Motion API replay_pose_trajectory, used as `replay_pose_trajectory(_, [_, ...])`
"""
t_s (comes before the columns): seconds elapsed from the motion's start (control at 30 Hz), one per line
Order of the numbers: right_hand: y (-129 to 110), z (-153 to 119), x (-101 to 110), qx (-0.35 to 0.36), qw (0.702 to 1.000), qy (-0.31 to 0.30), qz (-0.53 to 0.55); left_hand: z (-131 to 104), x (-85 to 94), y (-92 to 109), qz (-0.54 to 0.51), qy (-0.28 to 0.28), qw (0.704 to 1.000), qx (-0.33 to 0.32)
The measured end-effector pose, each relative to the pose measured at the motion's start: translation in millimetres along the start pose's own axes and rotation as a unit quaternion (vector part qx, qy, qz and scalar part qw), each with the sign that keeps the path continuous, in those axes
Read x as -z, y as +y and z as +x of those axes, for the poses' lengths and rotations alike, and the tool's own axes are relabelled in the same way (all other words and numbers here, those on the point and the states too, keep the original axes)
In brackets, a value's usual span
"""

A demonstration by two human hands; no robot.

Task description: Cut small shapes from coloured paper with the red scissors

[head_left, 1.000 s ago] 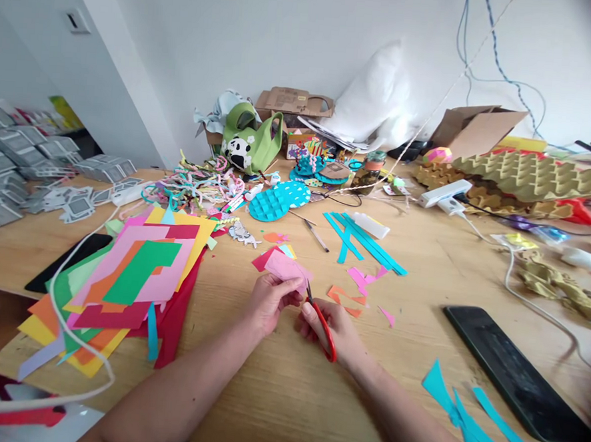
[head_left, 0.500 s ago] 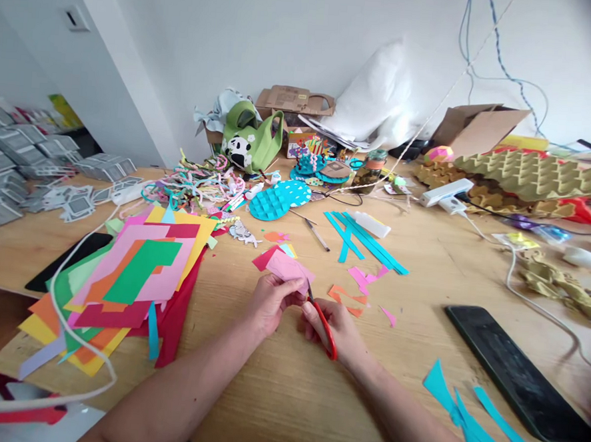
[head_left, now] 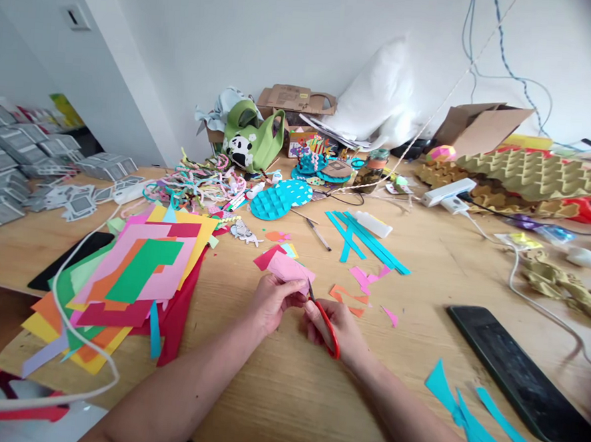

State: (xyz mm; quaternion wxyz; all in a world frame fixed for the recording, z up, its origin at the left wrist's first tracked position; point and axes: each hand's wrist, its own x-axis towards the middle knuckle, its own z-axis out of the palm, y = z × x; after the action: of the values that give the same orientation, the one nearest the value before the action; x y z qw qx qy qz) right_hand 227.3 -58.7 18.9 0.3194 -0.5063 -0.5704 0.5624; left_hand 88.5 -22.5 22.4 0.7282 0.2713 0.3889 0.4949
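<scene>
My left hand (head_left: 273, 303) pinches a piece of pink paper (head_left: 288, 268) above the middle of the table. In my right hand (head_left: 342, 327) are red-handled scissors (head_left: 329, 328), their dark blades at the right edge of the pink paper. The two hands are close together, and some fingertips are hidden behind the paper and the handles. Just beyond the pink paper lie a dark red paper piece (head_left: 267, 256) and small coloured scraps. To the right are orange paper scraps (head_left: 346, 295) and pink scraps (head_left: 365, 278).
A stack of coloured paper (head_left: 145, 272) lies on the left, with a white cable (head_left: 62, 317) looping over it. Blue paper strips (head_left: 369, 242), a pen (head_left: 318, 236) and a white bottle (head_left: 373, 224) are ahead. A black phone (head_left: 511, 371) and more blue strips (head_left: 483, 426) are at right.
The view has shifted very slightly. Both hands keep nearly the same place, with the scissor blades still at the pink paper's edge.
</scene>
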Motion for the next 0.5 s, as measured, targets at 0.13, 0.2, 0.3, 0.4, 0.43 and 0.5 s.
replay_pose_trajectory(0.13, [-1.8,-0.1,-0.1,-0.004,1.000,0.000,0.004,-1.0,-0.6,0.8,0.004,0.008,1.000,0.001])
replay_pose_trajectory(0.2, [-2.9,0.1,-0.3,-0.007,1.000,0.000,0.006,-1.4,-1.2,1.1,0.003,0.008,1.000,0.002])
replay_pose_trajectory(0.3, [-3.6,0.3,-0.8,-0.011,1.000,0.002,0.008,-1.7,-2.2,1.3,0.004,0.008,1.000,0.002])
replay_pose_trajectory(0.4, [-3.7,0.5,-1.5,-0.015,1.000,0.007,0.017,-1.7,-3.1,1.6,0.007,0.016,1.000,0.005])
replay_pose_trajectory(0.43, [-3.8,0.5,-1.7,-0.015,1.000,0.008,0.019,-1.7,-3.5,1.8,0.007,0.018,1.000,0.007])
replay_pose_trajectory(0.5, [-4.0,0.7,-2.0,-0.014,1.000,0.010,0.019,-1.7,-3.9,2.2,0.005,0.022,1.000,0.011])
